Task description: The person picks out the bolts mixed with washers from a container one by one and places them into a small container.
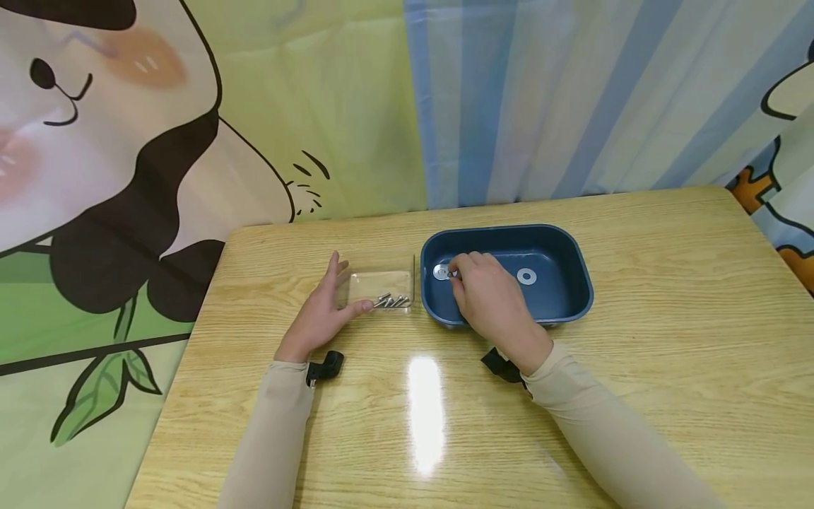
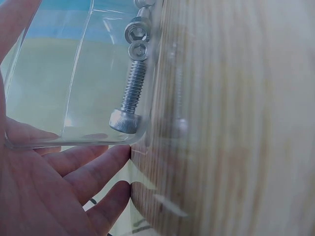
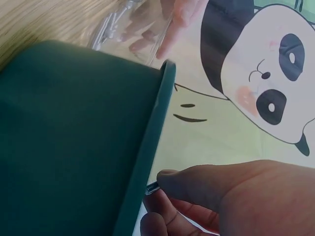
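My left hand (image 1: pixel 318 314) is spread against the left end of a clear plastic box (image 1: pixel 381 272), touching its side with the thumb near the front corner. Several silver socket-head bolts (image 1: pixel 391 302) lie along the box's near edge; in the left wrist view one bolt (image 2: pixel 129 98) shows its thread and knurled head. Over the left part of a dark blue tub (image 1: pixel 550 304), my right hand (image 1: pixel 492 297) pinches a small silver bolt (image 3: pixel 152 188) between thumb and fingertips, mostly hidden. Just beside those fingertips lies a flat ring-shaped washer (image 1: pixel 440 272); another washer (image 1: pixel 526 276) lies farther right on the tub floor.
Box and tub stand side by side on a wood-grain table (image 1: pixel 668 304), with a narrow gap between them. A printed curtain (image 1: pixel 356 106) hangs behind the table's far edge. Each wrist wears a black camera mount (image 1: pixel 327 365).
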Available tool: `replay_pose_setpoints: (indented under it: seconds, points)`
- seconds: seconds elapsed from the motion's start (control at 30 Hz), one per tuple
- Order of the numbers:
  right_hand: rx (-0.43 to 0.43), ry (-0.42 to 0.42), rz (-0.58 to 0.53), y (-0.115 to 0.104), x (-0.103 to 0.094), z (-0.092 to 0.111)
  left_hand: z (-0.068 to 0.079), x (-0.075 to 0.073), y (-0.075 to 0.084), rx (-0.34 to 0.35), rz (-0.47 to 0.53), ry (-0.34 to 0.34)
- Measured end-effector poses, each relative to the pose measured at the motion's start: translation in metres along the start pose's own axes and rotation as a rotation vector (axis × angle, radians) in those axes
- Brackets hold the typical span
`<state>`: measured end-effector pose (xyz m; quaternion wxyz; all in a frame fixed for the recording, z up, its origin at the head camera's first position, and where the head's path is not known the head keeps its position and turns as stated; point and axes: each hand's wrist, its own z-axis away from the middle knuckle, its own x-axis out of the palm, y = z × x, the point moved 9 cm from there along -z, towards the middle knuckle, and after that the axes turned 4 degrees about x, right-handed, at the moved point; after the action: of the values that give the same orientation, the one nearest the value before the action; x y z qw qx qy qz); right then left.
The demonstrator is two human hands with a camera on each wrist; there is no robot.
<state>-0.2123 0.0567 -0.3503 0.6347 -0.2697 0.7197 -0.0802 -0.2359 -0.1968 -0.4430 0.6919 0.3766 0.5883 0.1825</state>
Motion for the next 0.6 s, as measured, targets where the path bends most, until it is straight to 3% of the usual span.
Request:
replay_pose_setpoints:
  seconds: [0.6]
  points:
    - [-0.099, 0.038, -0.013, -0.031, 0.01, -0.004, 0.001, 0.0, 0.0, 0.004, -0.001, 0.003]
